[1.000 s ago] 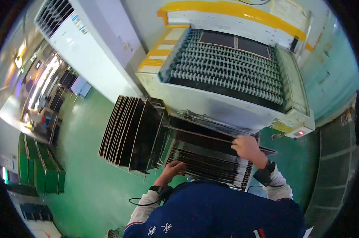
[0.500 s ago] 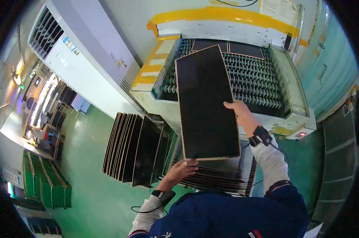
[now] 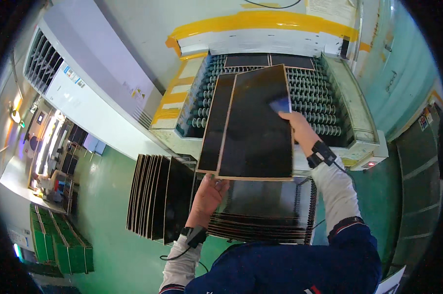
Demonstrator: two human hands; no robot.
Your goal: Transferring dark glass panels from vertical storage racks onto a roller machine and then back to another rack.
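Two thin, black rectangular panels with pale tan edges (image 3: 258, 125) are held up in the person's hands, tilted and overlapping, the right one lying over most of the left one so that only a strip of the latter shows. The left hand (image 3: 209, 196) grips them from below, its fingers at the lower edge where the two meet, while the right hand (image 3: 303, 130) grips the right edge, its thumb on the dark face beside a blue patch. Both wrists wear black strapped devices (image 3: 322, 154), and the sleeves (image 3: 334, 188) are whitish below a navy garment (image 3: 290, 267). Behind the held panels stands a pale, worn metal machine (image 3: 356, 117) with rows of grey disc rollers (image 3: 317, 93); two more black panels (image 3: 292, 61) lie side by side at its far end, under broad yellow tape (image 3: 260, 20) on the wall. Below the hands, a rack with a dark toothed side (image 3: 310, 210) holds a close set of dark panels (image 3: 263, 223). To its left, a row of upright black panels (image 3: 178, 201) stands just beside it, over a green floor (image 3: 111, 210). A tall white air conditioner (image 3: 96, 105) and green panels (image 3: 69, 247) occupy the left.
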